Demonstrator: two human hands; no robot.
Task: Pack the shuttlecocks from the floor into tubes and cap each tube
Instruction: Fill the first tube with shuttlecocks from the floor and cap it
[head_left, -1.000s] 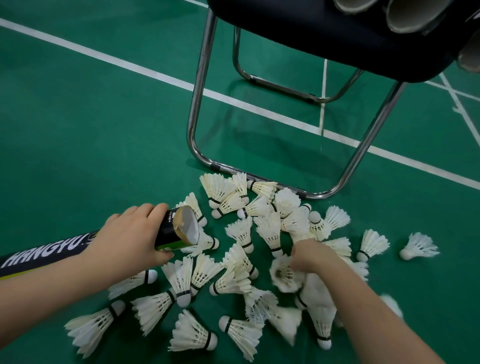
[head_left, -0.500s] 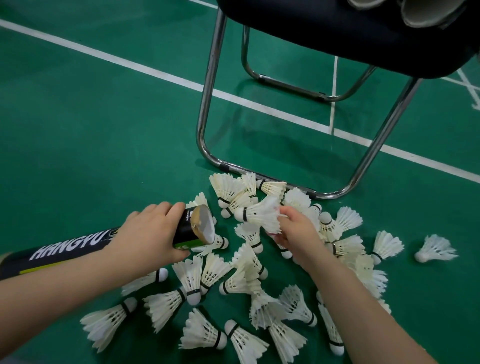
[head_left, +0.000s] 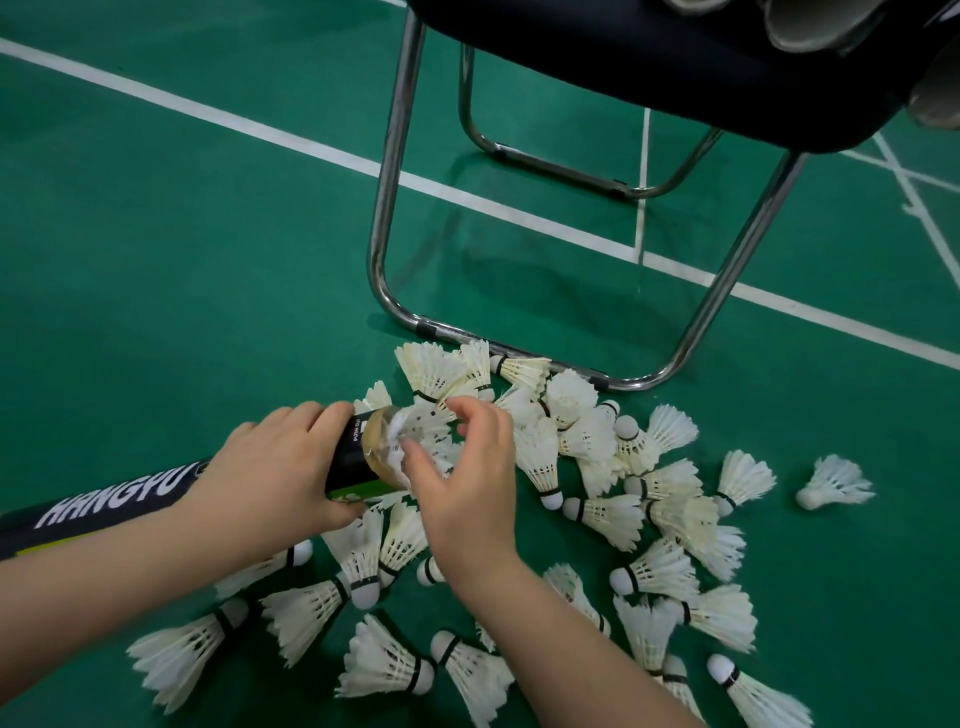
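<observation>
My left hand (head_left: 275, 467) grips a long black tube (head_left: 114, 501) with white lettering, near its open mouth, holding it almost level and pointing right. At that mouth my right hand (head_left: 467, 483) holds a white feather shuttlecock (head_left: 421, 431) by its skirt, cork end inside the opening. Several more white shuttlecocks (head_left: 597, 499) lie scattered on the green floor under and to the right of both hands. One lone shuttlecock (head_left: 834, 483) lies apart at the right.
A chair with chrome tube legs (head_left: 384, 208) and a dark seat (head_left: 675, 57) stands just behind the pile; its floor rail (head_left: 545, 358) touches the far shuttlecocks. Open tube ends (head_left: 815, 23) lie on the seat. White court lines (head_left: 208, 111) cross the floor.
My right hand picked a shuttlecock from the pile, carried it left and pushed it into the tube's mouth. The left hand kept hold of the tube.
</observation>
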